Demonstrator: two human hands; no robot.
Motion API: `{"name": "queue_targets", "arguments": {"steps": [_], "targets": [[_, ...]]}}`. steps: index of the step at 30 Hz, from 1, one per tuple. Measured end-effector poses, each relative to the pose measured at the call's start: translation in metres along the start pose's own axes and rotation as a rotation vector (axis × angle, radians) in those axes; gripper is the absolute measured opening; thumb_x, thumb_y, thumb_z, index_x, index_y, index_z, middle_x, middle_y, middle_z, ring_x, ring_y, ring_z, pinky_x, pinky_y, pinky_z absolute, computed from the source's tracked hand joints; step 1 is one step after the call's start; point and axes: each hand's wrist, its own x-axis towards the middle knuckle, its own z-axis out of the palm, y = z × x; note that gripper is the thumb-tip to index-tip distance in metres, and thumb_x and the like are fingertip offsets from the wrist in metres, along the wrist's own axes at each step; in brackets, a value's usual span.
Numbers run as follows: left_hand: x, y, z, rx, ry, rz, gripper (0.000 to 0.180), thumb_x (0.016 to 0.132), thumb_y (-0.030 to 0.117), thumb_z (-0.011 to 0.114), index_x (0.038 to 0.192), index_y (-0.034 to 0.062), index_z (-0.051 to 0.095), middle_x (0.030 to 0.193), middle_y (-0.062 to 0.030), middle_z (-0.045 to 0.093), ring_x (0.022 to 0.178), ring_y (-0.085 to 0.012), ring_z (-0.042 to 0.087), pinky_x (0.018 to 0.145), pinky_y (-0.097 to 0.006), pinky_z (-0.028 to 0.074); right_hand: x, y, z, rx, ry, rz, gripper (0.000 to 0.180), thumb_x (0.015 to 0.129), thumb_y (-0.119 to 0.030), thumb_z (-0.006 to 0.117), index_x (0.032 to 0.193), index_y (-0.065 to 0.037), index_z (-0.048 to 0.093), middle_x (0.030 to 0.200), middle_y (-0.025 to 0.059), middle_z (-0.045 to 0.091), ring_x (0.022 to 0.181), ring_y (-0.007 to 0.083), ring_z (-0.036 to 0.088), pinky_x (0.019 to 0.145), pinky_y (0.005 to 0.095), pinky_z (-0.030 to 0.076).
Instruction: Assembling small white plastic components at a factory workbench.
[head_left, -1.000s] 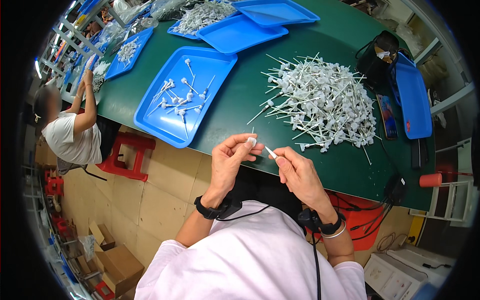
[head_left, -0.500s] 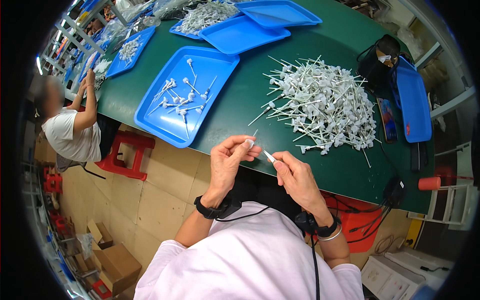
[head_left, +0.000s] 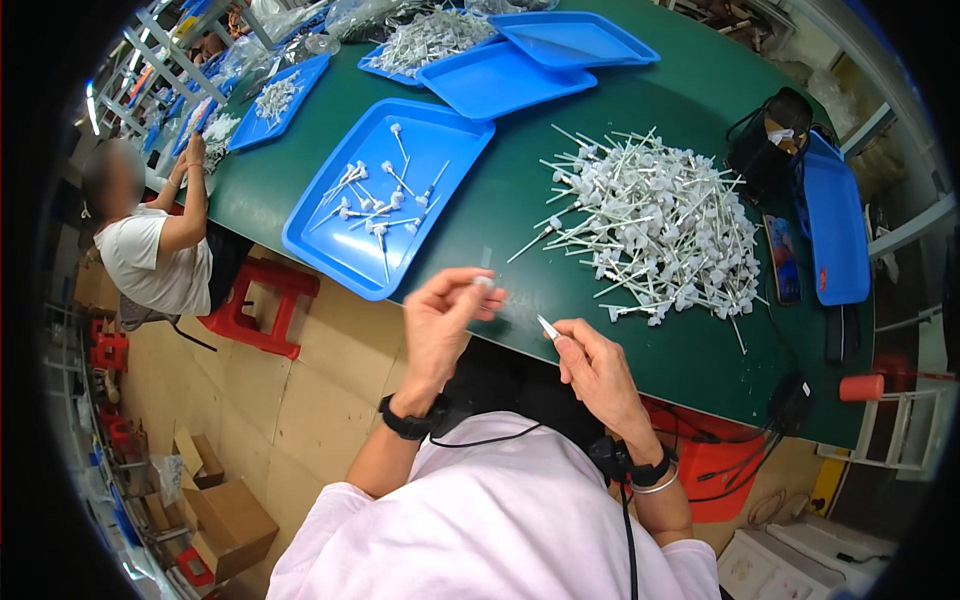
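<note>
My left hand (head_left: pixel 440 325) pinches a small white plastic piece (head_left: pixel 485 283) between thumb and fingers, just over the front edge of the table. A thin pale stem seems to rise from it, blurred. My right hand (head_left: pixel 598 370), a little to the right and lower, is closed around a small pointed tool (head_left: pixel 548 327); its pale tip sticks out toward the left hand, and the handle is hidden in the fingers. Tip and piece are apart. Ahead to the right lies a big heap of white-headed plastic stems (head_left: pixel 660 230). A blue tray (head_left: pixel 325 235) at left holds several similar pieces.
More blue trays (head_left: pixel 500 85) overlap at the back of the green table (head_left: pixel 530 280). A phone (head_left: pixel 782 258), a black bag (head_left: pixel 765 140) and another blue tray (head_left: pixel 838 235) stand at right. A person (head_left: pixel 155 240) works at far left, near a red stool (head_left: pixel 265 300).
My left hand has moved left, away from the tool's tip, still pinching the white piece. My right hand has dropped slightly and to the right. The view has shifted a little.
</note>
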Motion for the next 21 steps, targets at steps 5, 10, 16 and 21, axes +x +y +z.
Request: {"name": "queue_targets", "arguments": {"steps": [5, 10, 16, 21], "targets": [[0.060, 0.046, -0.075, 0.724, 0.210, 0.247, 0.033, 0.088, 0.014, 0.067, 0.120, 0.0033, 0.064, 0.093, -0.0123, 0.071, 0.084, -0.0203, 0.066, 0.072, -0.033, 0.052, -0.002, 0.008, -0.006, 0.015, 0.007, 0.010, 0.025, 0.101, -0.022, 0.049, 0.110, -0.002, 0.061, 0.060, 0.0023, 0.054, 0.047, 0.0079, 0.048, 0.045, 0.0246, 0.037], [0.068, 0.032, -0.078, 1.176, 0.383, 0.696, 0.032, 0.077, 0.006, 0.074, 0.108, 0.0040, 0.066, 0.098, -0.0118, 0.067, 0.092, -0.0302, 0.063, 0.081, -0.037, 0.050, -0.006, 0.017, -0.010, 0.082, -0.016, 0.036, 0.019, 0.098, -0.015, 0.050, 0.108, -0.001, 0.061, 0.058, 0.0049, 0.054, 0.045, 0.0108, 0.048, 0.044, 0.0283, 0.037], [0.090, -0.022, 0.043, 1.142, -0.105, 0.544, 0.007, 0.078, 0.006, 0.064, 0.085, 0.0042, 0.064, 0.083, -0.0153, 0.065, 0.079, -0.0368, 0.063, 0.069, -0.046, 0.051, -0.011, 0.034, -0.015, 0.210, 0.008, 0.081, 0.021, 0.101, -0.012, 0.046, 0.106, 0.002, 0.060, 0.060, 0.0014, 0.053, 0.044, 0.0038, 0.042, 0.039, 0.0208, 0.032], [0.106, -0.046, 0.059, 1.160, -0.159, 0.507, 0.008, 0.079, 0.005, 0.062, 0.078, -0.0019, 0.058, 0.079, -0.0196, 0.062, 0.076, -0.0401, 0.063, 0.064, -0.049, 0.050, -0.015, 0.037, -0.017, 0.253, 0.017, 0.098, 0.021, 0.101, -0.012, 0.045, 0.106, 0.003, 0.060, 0.060, 0.0017, 0.053, 0.042, 0.0038, 0.042, 0.038, 0.0196, 0.031]]}}
